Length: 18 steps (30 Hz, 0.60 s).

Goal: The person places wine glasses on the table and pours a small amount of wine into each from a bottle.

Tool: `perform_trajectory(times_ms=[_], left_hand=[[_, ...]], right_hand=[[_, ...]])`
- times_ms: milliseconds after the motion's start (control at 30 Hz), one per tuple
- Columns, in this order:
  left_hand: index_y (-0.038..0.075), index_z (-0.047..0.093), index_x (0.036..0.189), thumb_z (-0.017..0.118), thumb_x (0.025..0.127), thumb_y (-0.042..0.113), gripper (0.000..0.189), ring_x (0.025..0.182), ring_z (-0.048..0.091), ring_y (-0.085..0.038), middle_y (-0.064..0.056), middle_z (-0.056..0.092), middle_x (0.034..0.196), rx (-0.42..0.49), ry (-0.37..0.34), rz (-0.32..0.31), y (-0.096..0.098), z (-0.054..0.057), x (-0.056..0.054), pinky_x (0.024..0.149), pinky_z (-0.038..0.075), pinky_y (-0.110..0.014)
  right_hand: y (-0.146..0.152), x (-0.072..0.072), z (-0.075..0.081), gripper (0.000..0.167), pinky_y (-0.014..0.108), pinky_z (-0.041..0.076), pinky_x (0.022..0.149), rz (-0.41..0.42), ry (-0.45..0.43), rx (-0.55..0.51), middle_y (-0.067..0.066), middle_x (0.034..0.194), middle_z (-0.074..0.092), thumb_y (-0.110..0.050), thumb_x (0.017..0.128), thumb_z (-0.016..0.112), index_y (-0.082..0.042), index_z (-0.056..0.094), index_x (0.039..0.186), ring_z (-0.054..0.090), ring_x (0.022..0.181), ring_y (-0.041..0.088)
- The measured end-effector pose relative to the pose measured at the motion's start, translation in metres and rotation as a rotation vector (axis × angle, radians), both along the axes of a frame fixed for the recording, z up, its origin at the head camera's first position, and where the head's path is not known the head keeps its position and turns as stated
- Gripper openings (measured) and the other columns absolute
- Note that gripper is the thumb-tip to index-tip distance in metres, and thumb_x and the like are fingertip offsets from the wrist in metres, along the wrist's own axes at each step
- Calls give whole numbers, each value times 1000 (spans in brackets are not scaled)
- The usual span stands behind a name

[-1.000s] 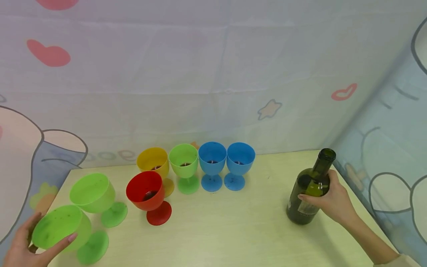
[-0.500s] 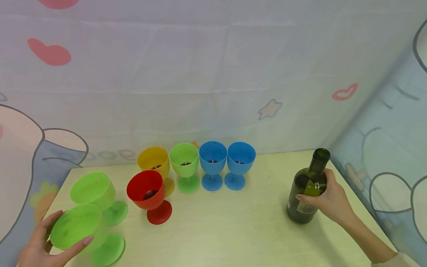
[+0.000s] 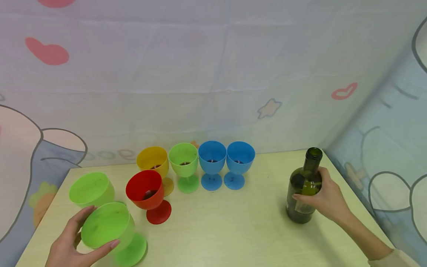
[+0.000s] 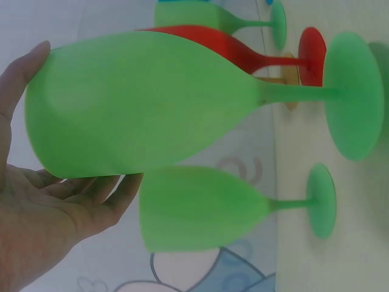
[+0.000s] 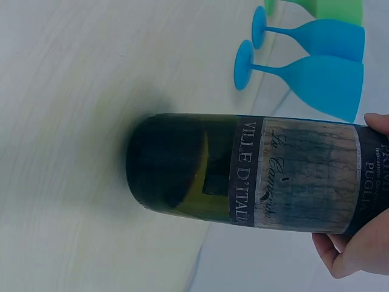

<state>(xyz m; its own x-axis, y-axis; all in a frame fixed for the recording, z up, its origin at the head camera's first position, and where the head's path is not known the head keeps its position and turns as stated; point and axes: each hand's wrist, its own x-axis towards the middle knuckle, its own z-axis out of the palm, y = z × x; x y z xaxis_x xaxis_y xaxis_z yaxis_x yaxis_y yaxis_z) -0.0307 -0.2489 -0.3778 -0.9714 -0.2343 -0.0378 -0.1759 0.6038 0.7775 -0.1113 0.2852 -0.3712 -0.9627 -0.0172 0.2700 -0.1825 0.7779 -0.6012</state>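
My left hand (image 3: pixel 71 241) grips a light green goblet (image 3: pixel 108 226) round its bowl, thumb on the near side and fingers on the far side. The goblet is upright, and dark specks show inside the bowl. In the left wrist view its round foot (image 4: pixel 354 96) is close over the tabletop. Another green goblet (image 3: pixel 91 189) stands just behind it, partly hidden. At the right, my right hand (image 3: pixel 328 198) holds a dark green wine bottle (image 3: pixel 301 185) round its upper body. The bottle is upright and uncorked, its printed label (image 5: pixel 310 173) facing the right wrist camera.
A red goblet (image 3: pixel 145 191) with dark liquid stands right of the held one. Behind it a row holds a yellow goblet (image 3: pixel 153 159), a green goblet (image 3: pixel 183 161) and two blue goblets (image 3: pixel 212 157), each with some dark liquid. A printed cloth (image 3: pixel 213 74) hangs behind the table (image 3: pixel 230 230).
My left hand has carried the green goblet rightward, so it overlaps the foot of the goblet behind. The bottle, tilted right earlier, has come upright as its neck swung left.
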Motion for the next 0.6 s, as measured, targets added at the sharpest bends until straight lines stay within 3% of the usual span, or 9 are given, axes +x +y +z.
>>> perform_trajectory(times_ms=[100,233,333,467,600], left_hand=[[13,24,143,82,66,32,98,109,37,-17,-12,41,132,-46,33,-45,9,-1,-2,87,37,-59],[14,33,138,83,64,32,91,97,42,-2,-6,48,126,-84,105,-112,26,2,-5,83,45,-27],[12,38,133,85,62,28,86,93,43,2,-4,50,122,-100,169,-165,42,8,-5,74,42,-16],[13,43,129,86,58,28,85,95,44,1,1,53,118,-106,267,-223,62,13,-7,75,47,-28],[16,43,130,86,59,32,85,100,48,-6,3,53,120,-56,290,-277,80,15,-13,78,47,-33]], right_hand=[[-3,-1,0,85,53,42,74,16,16,2,25,105,52,-21,64,83,8,30,124,53,92,42],[-8,0,0,84,54,44,75,43,28,2,26,106,53,-19,63,83,8,31,123,55,92,43],[-14,2,0,83,55,45,76,74,29,-1,26,108,52,-16,63,84,8,33,124,55,93,43],[-21,4,1,82,54,47,74,116,31,13,24,108,53,-14,61,84,7,35,124,56,93,41],[-31,6,0,81,50,41,75,133,73,114,20,104,55,-16,58,85,6,39,121,54,90,36]])
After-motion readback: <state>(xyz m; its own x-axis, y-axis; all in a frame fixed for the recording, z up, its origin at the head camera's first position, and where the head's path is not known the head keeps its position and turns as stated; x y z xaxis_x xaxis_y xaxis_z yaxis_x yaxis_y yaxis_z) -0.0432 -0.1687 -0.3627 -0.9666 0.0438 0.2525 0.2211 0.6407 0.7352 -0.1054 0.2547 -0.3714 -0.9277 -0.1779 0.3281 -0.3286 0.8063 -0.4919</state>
